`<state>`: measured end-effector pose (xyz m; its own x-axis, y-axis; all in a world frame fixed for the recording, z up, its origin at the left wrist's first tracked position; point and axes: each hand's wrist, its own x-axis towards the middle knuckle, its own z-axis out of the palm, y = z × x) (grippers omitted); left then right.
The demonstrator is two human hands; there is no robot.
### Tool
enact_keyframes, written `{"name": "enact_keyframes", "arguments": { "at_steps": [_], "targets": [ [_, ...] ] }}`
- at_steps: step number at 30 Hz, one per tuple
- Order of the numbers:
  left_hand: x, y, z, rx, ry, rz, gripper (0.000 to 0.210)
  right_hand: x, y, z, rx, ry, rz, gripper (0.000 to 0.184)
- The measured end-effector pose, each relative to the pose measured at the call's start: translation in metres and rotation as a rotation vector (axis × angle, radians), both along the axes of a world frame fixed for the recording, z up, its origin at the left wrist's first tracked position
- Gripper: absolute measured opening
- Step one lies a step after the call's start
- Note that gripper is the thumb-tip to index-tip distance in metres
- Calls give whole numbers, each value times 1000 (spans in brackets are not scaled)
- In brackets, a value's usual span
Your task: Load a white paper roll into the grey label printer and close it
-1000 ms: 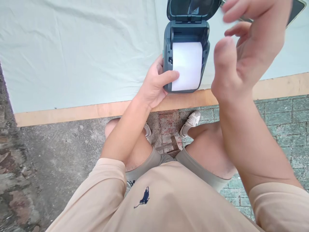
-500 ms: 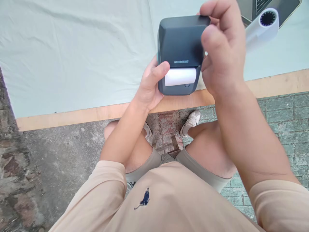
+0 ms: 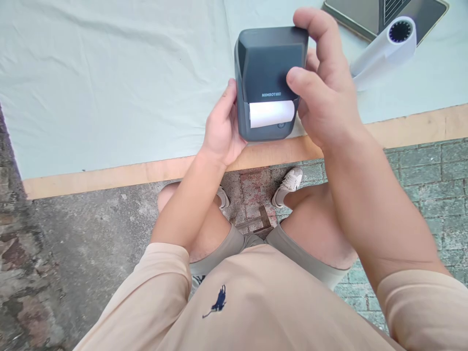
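A dark NIIMBOT label printer [image 3: 272,68] is held up over the table's near edge. A strip of white label paper [image 3: 271,114] curls out of its front slot, above a round power button [image 3: 281,125]. My left hand [image 3: 223,126] grips the printer's left side, thumb along its edge and the other fingers hidden beneath. On the right side, my right hand [image 3: 325,80] holds the printer, thumb on the lid's right part and index finger at the upper right corner; its remaining fingers are partly hidden behind.
The table is covered with a pale cloth [image 3: 109,87] and has a bare wooden front edge [image 3: 413,124]. To the right stands a white paper roll [image 3: 387,51], in front of a dark laptop-like device [image 3: 354,17]. My knees are under the table edge.
The printer has shifted slightly left. My left thumb has moved off its front to the side, and my right thumb has come down onto the lid.
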<state>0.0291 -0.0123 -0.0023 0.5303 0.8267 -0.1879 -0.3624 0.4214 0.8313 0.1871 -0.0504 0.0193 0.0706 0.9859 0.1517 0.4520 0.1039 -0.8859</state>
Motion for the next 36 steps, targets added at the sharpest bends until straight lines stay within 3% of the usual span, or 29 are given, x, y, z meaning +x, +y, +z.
{"name": "enact_keyframes", "arguments": {
  "at_steps": [3, 6, 8, 12, 14, 17, 23, 27, 31, 36],
  "targets": [
    [0, 3, -3, -22, 68, 72, 40, 7, -1, 6, 28, 175, 164, 65],
    [0, 5, -3, -43, 79, 67, 38, 11, -4, 14, -2, 134, 224, 75],
    [0, 7, -2, -44, 66, 46, 37, 9, -5, 19, 63, 25, 116, 74],
    [-4, 5, 1, -103, 34, 4, 48, 3, 0, 24, 433, -80, -315, 22],
    [-4, 2, 3, -115, 22, -39, 48, 2, 3, 25, 479, -65, -300, 31],
    [-3, -1, 4, -63, -40, -99, 31, 3, 5, 25, 421, -88, -134, 30],
    [0, -2, 2, -30, -93, -108, 21, 3, 2, 27, 388, 75, -209, 15],
    [1, -3, 4, -28, -91, -88, 20, 7, 0, 28, 366, -234, -112, 18],
    [2, -7, 9, -36, -28, -72, 15, 8, -1, 34, 89, -655, -62, 21],
    [4, -10, 11, 8, 12, -99, 9, 1, -2, 48, -152, -882, -33, 34]
  ]
}}
